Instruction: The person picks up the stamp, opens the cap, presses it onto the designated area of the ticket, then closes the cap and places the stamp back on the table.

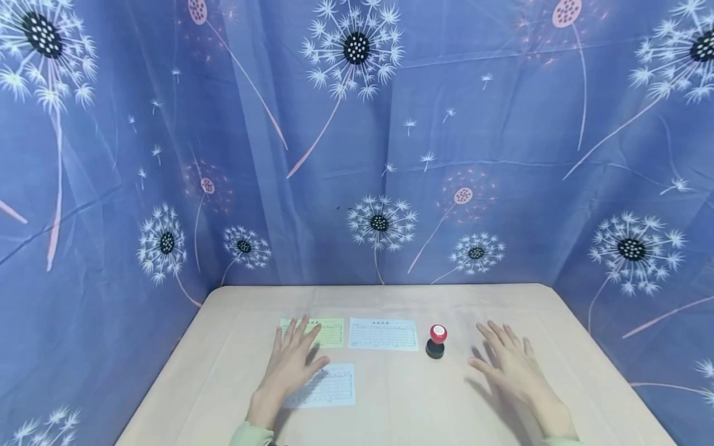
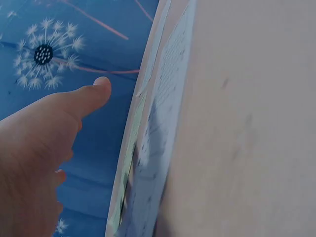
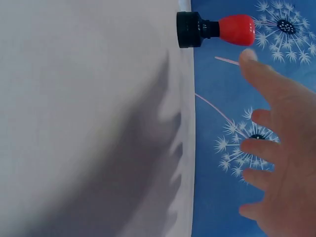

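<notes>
My left hand [image 1: 291, 362] hovers with spread fingers over the left part of the table, overlapping a green printed form [image 1: 332, 332] and a nearer white-blue form [image 1: 338, 385] in the head view. Right of the green sheet lies another pale blue form [image 1: 383, 334]. A stamp [image 1: 437, 342] with a red knob and black base stands upright beside that form. To the stamp's right, my right hand [image 1: 510, 365] is held above the table, fingers apart, holding nothing. In the right wrist view the thumb points toward the stamp [image 3: 217, 29].
A cream cloth covers the table [image 1: 424, 409]. Blue curtains [image 1: 312, 248] with dandelion prints rise behind its far edge and along both sides. Both hands cast shadows on the cloth.
</notes>
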{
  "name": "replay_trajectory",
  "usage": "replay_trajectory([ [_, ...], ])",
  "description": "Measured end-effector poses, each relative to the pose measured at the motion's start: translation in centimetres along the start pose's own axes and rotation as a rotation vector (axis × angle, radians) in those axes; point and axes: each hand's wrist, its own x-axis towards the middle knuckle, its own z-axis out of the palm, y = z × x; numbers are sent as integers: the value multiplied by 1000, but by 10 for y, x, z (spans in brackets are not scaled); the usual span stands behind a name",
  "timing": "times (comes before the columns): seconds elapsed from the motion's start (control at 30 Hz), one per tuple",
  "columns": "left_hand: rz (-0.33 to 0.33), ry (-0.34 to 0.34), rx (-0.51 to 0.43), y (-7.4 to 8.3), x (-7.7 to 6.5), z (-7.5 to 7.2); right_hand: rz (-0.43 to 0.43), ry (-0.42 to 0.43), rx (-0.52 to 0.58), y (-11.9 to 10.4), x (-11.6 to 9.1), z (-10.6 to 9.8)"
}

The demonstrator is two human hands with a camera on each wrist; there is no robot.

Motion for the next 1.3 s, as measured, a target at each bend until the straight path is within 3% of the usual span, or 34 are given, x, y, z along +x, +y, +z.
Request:
replay_trajectory([
  [0.2,17,-24,-11,11,2,3,-69,13,66,0,-1,-1],
  [0.5,32,-41,-73,35,12,10,-161,128,109,-11,8,3],
  [0.7,65,-45,-129,50,16,18,-140,124,133,-16,10,6],
  [0.9,93,-65,-166,62,21,23,-91,55,182,-22,12,6],
  [1.3,118,-70,-156,85,25,35,-81,32,226,-32,21,12],
])
